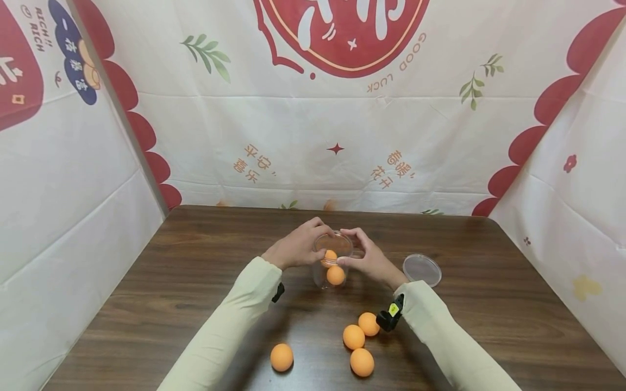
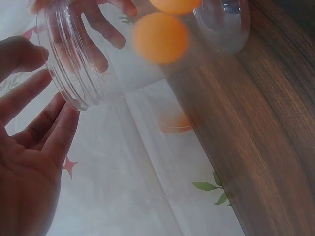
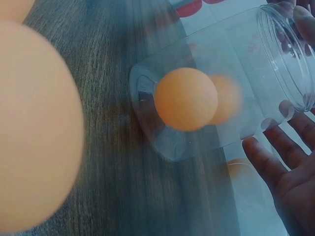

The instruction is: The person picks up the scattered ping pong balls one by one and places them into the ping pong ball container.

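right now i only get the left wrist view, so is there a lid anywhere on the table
Observer: Yes, in the head view a clear lid lies on the table, to the right of the right hand.
Operator: ok, anything loose outside the jar
Observer: Yes, four balls lie on the table, nearer the person than the jar.
Operator: all in one bunch
Observer: No, three sit close together, and the fourth ball lies apart, to their left.
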A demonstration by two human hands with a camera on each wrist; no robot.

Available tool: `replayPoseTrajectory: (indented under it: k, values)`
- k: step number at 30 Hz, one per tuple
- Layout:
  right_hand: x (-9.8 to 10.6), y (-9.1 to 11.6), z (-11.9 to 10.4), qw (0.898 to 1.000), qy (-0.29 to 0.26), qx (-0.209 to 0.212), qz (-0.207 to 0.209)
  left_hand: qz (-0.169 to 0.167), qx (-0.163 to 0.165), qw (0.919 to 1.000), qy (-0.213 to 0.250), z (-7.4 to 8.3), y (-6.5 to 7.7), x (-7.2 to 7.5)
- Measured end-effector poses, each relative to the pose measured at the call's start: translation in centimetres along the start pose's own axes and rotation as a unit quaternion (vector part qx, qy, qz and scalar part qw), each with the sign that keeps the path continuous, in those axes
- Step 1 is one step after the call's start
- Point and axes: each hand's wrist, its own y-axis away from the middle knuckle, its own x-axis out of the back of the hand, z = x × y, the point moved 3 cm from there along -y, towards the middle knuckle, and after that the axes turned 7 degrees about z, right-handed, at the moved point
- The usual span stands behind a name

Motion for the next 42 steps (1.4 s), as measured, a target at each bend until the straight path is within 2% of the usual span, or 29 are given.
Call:
replayPoseTrajectory:
  k: [8, 17, 23, 25, 35, 42]
  values:
    - [-0.1, 0.0, -0.1, 1.0, -0.004, 0.0, -0.002, -0.015, 0.017, 0.9997, 0.004, 0.0, 0.0, 0.1]
    - [-0.3, -0.2, -0.1, 1.0, -0.002, -0.006, -0.007, -0.026, 0.013, 0.9996, -0.007, 0.1, 0.2, 0.5]
    - [-0.1, -0.2, -0.1, 1.0, -0.003, -0.02, -0.004, -0.052, 0.031, 0.9981, 0.012, 0.3, 0.7, 1.1]
    - [0.0, -0.2, 0.0, 1.0, -0.004, -0.022, -0.002, -0.06, 0.031, 0.9976, 0.015, 0.5, 1.0, 1.3]
    - [-0.1, -0.1, 0.4, 1.0, 0.001, -0.028, -0.001, -0.071, 0.019, 0.9963, -0.045, 2.6, 3.1, 3.3]
    - [0.1, -0.2, 0.3, 1.0, 0.006, -0.012, 0.004, -0.084, 0.01, 0.9934, -0.077, 3.5, 5.2, 3.1]
